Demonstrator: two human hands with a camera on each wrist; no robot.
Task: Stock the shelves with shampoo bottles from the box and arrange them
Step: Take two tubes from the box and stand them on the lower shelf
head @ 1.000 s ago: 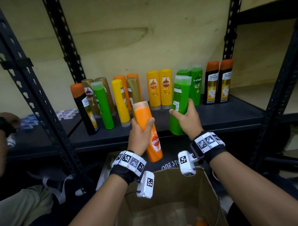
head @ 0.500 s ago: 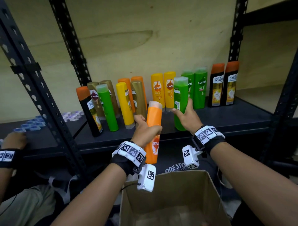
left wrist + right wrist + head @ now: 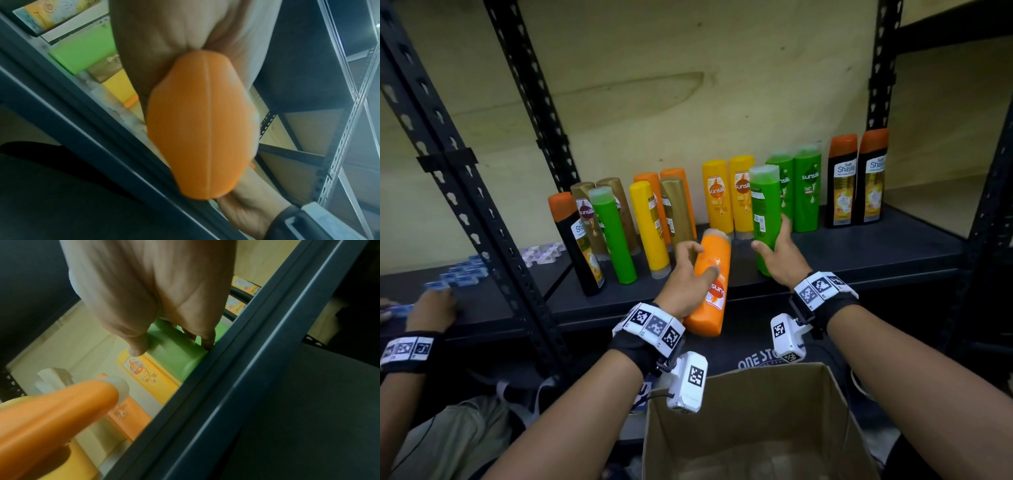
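My left hand (image 3: 685, 274) grips an orange Sunsilk bottle (image 3: 714, 253) round its middle. The bottle is tilted, with its cap over the front of the black shelf (image 3: 876, 246) and its base toward me. In the left wrist view the orange bottle's base (image 3: 197, 129) fills the middle below my palm (image 3: 164, 40). My right hand (image 3: 780, 257) holds the lower part of a green bottle (image 3: 765, 205), which stands upright near the shelf's front. In the right wrist view my thumb (image 3: 137, 347) and fingers lie on either side of the green bottle (image 3: 174, 350).
Several bottles in yellow, green, orange, gold and black stand in rows along the shelf's back. An open cardboard box (image 3: 739, 373) is below my forearms. Black rack uprights (image 3: 482, 222) stand at left. Another person's hand (image 3: 431, 305) rests by small blue packets (image 3: 465, 270).
My left hand raised the orange bottle and tipped its cap toward the shelf. My right hand moved the green bottle from the shelf's front edge further onto the shelf.
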